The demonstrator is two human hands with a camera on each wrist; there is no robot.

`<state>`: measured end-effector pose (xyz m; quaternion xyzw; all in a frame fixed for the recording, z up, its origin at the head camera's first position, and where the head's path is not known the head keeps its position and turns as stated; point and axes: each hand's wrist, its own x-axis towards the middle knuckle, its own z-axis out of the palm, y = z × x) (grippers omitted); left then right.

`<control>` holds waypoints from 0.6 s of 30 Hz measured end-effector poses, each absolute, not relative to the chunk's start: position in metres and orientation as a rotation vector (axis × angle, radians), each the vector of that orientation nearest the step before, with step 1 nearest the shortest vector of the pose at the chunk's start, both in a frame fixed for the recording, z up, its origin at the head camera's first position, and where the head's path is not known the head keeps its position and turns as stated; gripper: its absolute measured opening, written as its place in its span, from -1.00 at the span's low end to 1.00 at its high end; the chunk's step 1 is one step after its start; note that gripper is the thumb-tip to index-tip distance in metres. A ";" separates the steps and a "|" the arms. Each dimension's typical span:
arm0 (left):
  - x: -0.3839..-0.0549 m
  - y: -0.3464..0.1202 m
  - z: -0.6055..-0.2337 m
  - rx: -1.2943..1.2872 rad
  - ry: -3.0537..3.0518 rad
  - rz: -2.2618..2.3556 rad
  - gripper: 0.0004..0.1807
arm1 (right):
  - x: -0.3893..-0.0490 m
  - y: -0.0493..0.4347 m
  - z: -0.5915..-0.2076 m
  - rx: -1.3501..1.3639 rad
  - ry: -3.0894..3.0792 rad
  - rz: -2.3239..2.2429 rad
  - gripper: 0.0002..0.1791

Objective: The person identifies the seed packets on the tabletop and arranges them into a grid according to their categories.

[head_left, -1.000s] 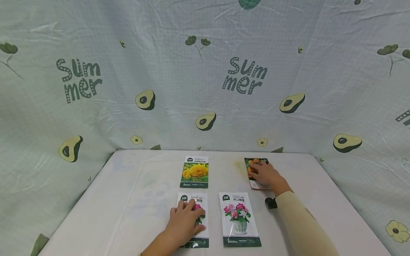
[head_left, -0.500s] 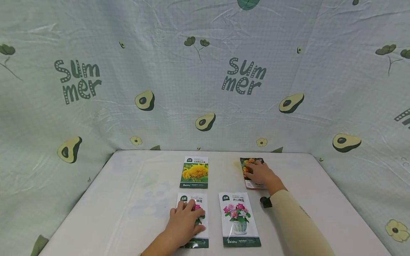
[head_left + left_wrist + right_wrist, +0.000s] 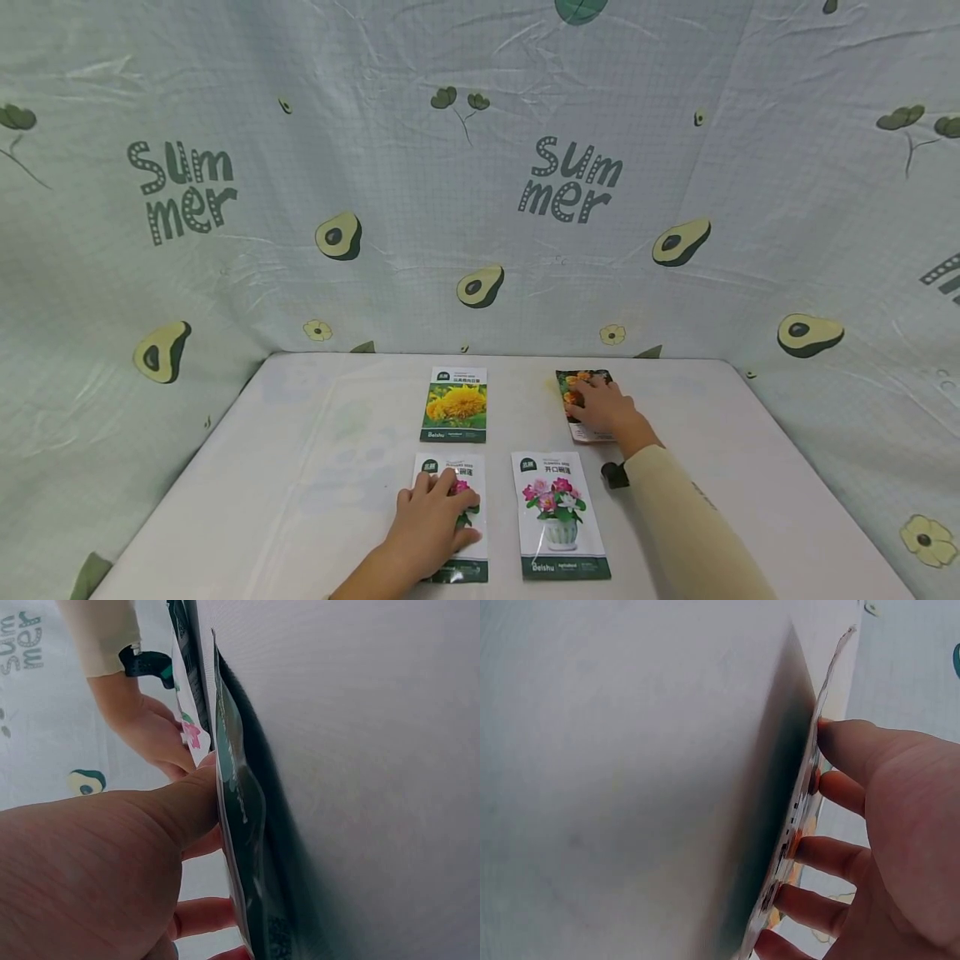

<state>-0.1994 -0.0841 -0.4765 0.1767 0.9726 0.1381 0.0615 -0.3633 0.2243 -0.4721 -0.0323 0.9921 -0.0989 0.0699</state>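
My left hand [image 3: 429,518] rests on a white seed packet [image 3: 462,571] with pink flowers at the front of the table, its spread fingertips touching the face. In the left wrist view the thumb and fingers press on that same packet [image 3: 238,802]. Farther back, my right hand [image 3: 606,408] lies over a dark seed packet [image 3: 567,390] with orange flowers. Spread fingertips touch its printed side in the right wrist view, where the packet [image 3: 789,825] appears edge-on. The hand hides much of its print.
A seed packet with yellow flowers [image 3: 455,405] lies at the back, left of the right hand. Another, with pink flowers in a pot [image 3: 561,517], lies right of the left hand. Behind the white table [image 3: 300,500] hangs a printed cloth [image 3: 405,183].
My right hand has slid the orange-flower packet leftward over the table, towards the yellow-flower packet. The left hand and the other packets have stayed in place.
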 end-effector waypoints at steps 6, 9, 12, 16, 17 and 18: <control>-0.199 -0.083 -0.476 0.523 2.939 0.423 -0.56 | -0.361 0.215 -0.468 -0.092 2.985 -0.294 -0.35; -0.199 -0.083 -0.477 0.523 2.944 0.419 -0.56 | -0.361 0.212 -0.468 -0.093 2.980 -0.295 -0.35; -0.198 -0.082 -0.477 0.526 2.952 0.410 -0.55 | -0.362 0.209 -0.470 -0.089 2.976 -0.310 -0.35; -0.198 -0.082 -0.478 0.527 2.954 0.407 -0.55 | -0.364 0.207 -0.473 -0.075 2.976 -0.318 -0.35; -0.198 -0.082 -0.478 0.525 2.952 0.408 -0.55 | -0.365 0.206 -0.474 -0.073 2.977 -0.316 -0.34; -0.198 -0.082 -0.478 0.521 2.950 0.409 -0.55 | -0.365 0.205 -0.474 -0.072 2.978 -0.312 -0.34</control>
